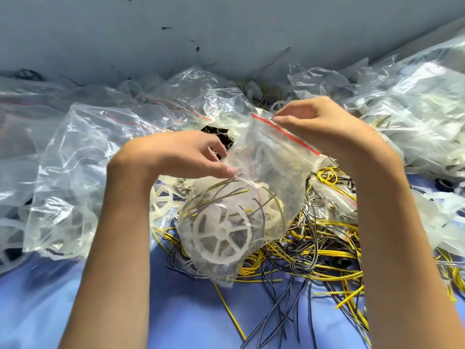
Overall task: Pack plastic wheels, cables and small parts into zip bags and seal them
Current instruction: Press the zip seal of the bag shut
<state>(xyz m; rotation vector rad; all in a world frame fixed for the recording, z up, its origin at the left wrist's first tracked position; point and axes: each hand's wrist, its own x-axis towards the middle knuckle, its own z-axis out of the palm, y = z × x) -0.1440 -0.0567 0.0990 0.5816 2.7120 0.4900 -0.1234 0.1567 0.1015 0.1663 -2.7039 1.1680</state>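
Left hand [191,153] pinches one side of the clear plastic zip bag [264,177], right hand [319,122] pinches its red seal strip [289,134]; white spoked plastic wheel [221,239] is inside, so I'd press evenly along.

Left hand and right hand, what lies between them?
Head view: the zip bag stretches from left hand to right hand, its red seal strip along the top edge.

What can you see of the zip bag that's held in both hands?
The zip bag is clear, crinkled plastic with a red zip strip along its mouth. Inside lie a white spoked wheel and thin yellow and dark cables. It is tilted, mouth uppermost. The right hand pinches the strip; the left hand pinches its side. Its bottom sits above loose cables.
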